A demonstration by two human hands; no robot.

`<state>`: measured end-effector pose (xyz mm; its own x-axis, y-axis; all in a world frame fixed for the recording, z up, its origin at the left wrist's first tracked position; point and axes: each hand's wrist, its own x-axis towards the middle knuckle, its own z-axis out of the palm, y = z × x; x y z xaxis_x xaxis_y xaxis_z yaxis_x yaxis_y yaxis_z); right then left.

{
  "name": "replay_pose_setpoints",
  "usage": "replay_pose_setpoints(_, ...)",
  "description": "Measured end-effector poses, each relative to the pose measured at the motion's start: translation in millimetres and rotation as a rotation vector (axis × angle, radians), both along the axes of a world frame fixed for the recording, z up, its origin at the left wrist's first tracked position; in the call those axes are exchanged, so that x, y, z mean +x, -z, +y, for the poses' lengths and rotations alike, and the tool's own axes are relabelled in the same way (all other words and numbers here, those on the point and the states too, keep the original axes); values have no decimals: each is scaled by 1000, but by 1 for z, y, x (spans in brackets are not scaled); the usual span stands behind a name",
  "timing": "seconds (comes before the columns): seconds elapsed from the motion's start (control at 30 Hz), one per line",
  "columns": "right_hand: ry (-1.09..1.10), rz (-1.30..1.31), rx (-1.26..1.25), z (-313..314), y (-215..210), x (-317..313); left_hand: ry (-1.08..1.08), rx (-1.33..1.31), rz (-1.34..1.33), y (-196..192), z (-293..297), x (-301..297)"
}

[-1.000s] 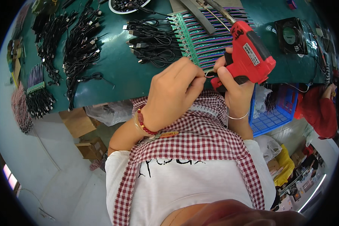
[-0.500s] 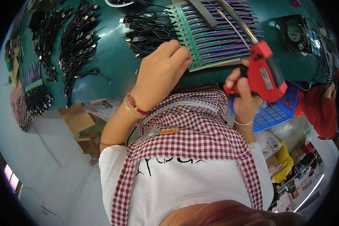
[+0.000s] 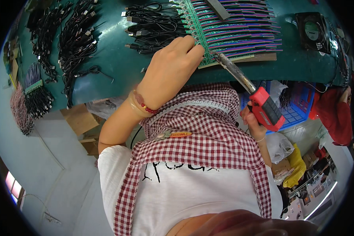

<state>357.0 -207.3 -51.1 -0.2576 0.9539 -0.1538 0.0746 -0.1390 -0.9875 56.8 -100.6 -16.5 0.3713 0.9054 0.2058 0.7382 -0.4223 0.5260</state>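
Observation:
My right hand (image 3: 254, 125) is wrapped round the red and black handle of a soldering gun (image 3: 265, 106). Its metal barrel slants up and left, and the tip is close to the near edge of a green circuit board panel (image 3: 198, 23). Whether the tip touches the panel I cannot tell. Pink, blue and black wires (image 3: 244, 31) run off the panel's right side. My left hand (image 3: 173, 69) rests at the panel's lower left corner, fingers curled and pinched. What they hold is hidden. Black USB cables (image 3: 155, 29) lie against the panel's left side.
A grey bar (image 3: 217, 9) lies across the panel. More black cable bundles (image 3: 76, 39) spread over the table's left, beside another wired board (image 3: 34, 85). A black round-faced device (image 3: 312, 32) stands at the right. Below the table edge is a blue crate (image 3: 295, 114).
The soldering gun has come down and its tip has swung from above the panel to the near edge beside my left hand. My left hand has barely moved.

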Motion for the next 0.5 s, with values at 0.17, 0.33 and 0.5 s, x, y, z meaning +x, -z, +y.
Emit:
replay_pose_setpoints(0.17,87,-146,63,-14,20,13,35,-3,20,0,2,1)
replay_pose_setpoints(0.33,44,-152,-11,-3,11,4,18,-20,40,-3,2,3)
replay_pose_setpoints(0.5,87,-140,12,-5,4,1,13,-33,48,-4,1,4)
